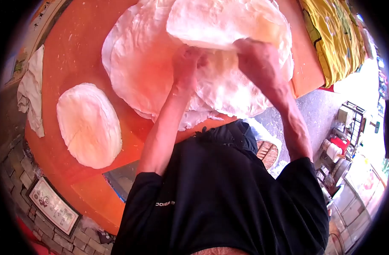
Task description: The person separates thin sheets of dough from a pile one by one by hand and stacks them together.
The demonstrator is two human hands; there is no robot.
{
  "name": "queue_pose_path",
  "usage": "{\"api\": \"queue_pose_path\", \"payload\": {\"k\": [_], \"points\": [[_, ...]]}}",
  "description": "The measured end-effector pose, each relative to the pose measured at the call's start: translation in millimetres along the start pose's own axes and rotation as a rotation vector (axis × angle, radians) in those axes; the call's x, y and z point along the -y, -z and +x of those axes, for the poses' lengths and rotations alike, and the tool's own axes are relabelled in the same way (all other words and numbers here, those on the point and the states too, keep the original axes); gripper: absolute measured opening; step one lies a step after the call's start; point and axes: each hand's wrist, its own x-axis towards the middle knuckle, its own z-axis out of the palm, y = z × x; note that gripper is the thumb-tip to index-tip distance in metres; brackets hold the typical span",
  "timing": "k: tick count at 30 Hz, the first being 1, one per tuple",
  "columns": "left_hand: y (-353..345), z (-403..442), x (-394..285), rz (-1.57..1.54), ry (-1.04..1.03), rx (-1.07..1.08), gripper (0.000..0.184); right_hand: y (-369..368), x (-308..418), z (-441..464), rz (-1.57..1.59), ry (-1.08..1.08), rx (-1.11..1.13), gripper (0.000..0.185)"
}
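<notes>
Broad, thin white sheets (139, 76) lie in an overlapping pile on the orange table (75, 55). Above the pile, the near edge of a folded-over white layer (220, 25) runs between my two hands. My left hand (188, 66) is closed at the left part of that edge, its fingers curled and somewhat blurred. At the right part, my right hand (256, 53) is closed on the layer's edge, also smeared by motion. Apart from the pile, an oval stack of white sheets (89, 125) rests on the table at the left.
A yellow cloth (335, 38) covers the table's right end. A crumpled pale cloth (33, 91) hangs at the left edge. On the floor are a framed picture (54, 206), a round wicker basket (267, 154) near my body, and metal equipment (341, 148) at the right.
</notes>
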Motion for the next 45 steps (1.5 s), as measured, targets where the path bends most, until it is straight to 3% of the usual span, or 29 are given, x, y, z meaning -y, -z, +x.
{"api": "queue_pose_path", "payload": {"k": [1,2,4,6,9,11,12,13,14,15,17,19,20,23,24,26,29,30,32,35,38,45], "points": [[5.5,5.1,3.6,0.003,0.014,0.001,0.031,12.9,3.2,-2.5,0.017,-0.037,-0.062,0.014],[5.2,14.4,3.4,0.183,-0.195,-0.216,0.027,30.9,6.8,2.0,-0.001,-0.042,-0.135,0.013],[0.4,23.1,-9.1,0.36,-0.417,-0.416,0.023,57.4,2.1,7.5,-0.059,0.033,-0.276,0.013],[-7.7,17.0,-40.8,-0.047,-0.388,-0.137,0.026,77.6,13.6,8.1,0.014,0.02,-0.312,0.013],[-19.6,12.0,-50.8,-0.107,-0.319,0.032,0.02,68.3,4.7,16.6,-0.063,0.176,-0.271,0.015],[-20.4,6.1,-55.8,-0.098,-0.313,0.016,0.015,62.8,-14.5,27.3,-0.179,0.034,-0.336,0.014],[-19.9,1.7,-56.0,-0.089,-0.302,0.002,0.01,85.4,-6.7,39.3,-0.057,-0.09,-0.313,0.017],[-13.1,-5.4,-55.0,-0.088,-0.295,0.004,0.01,101.2,-8.3,42.6,-0.145,-0.008,-0.433,0.019],[0.8,-13.2,-54.4,-0.05,-0.192,0.016,0.007,102.4,-39.5,54.2,-0.447,-0.036,-0.504,0.021],[12.8,-19.5,-53.4,-0.011,-0.094,0.029,0.007,134.3,-11.0,55.7,-0.272,-0.239,-0.432,0.025],[36.7,-24.5,-37.9,0.084,-0.01,-0.048,0.009,146.8,-34.9,69.1,-0.456,-0.128,-0.609,0.029],[66.2,-26.4,-15.1,-0.008,0.027,-0.042,0.007,154.7,-40.1,81.4,-0.348,-0.277,-0.63,0.029],[64.2,-32.9,-16.3,0.067,0.043,-0.188,0.005,161.6,-47.9,88.8,-0.348,-0.277,-0.629,0.029],[76.4,-43.1,-15.1,0.06,0.006,-0.369,0.002,185.9,-74.6,96.1,-0.529,-0.103,-0.672,0.025],[78.8,-46.3,-17.1,0.058,0.002,-0.369,0.002,193.7,-78.4,94.4,-0.643,0.096,-0.693,0.023],[83.5,-57.0,-21.2,0.109,-0.012,-0.483,0.008,195.2,-77.8,92.8,-0.754,0.298,-0.706,0.021],[100.6,-69.6,-21.2,0.113,0.006,-0.468,0.017,172.5,-54.8,94.2,-0.651,0.17,-0.789,0.02],[91.4,-75.1,-25.9,0.092,-0.015,-0.521,0.018,164.3,-17.0,86.4,-0.71,0.014,-0.574,0.019],[85.2,-86.0,-22.9,0.061,-0.055,-0.493,0.017,137.4,17.6,57.5,-0.586,0.006,-0.296,0.016],[89.8,-101.4,-7.4,0.063,-0.079,-0.423,0.015,48.2,25.1,25.0,-0.187,0.286,-0.203,0.013],[88.2,-116.6,3.4,0.048,-0.031,-0.438,0.014,-43.5,37.8,-7.8,-0.088,0.144,0.286,0.006],[79.8,-139.0,13.8,-0.025,-0.029,-0.381,0.02,-12.3,86.6,-16.6,0.058,0.293,0.091,0.014]]}}
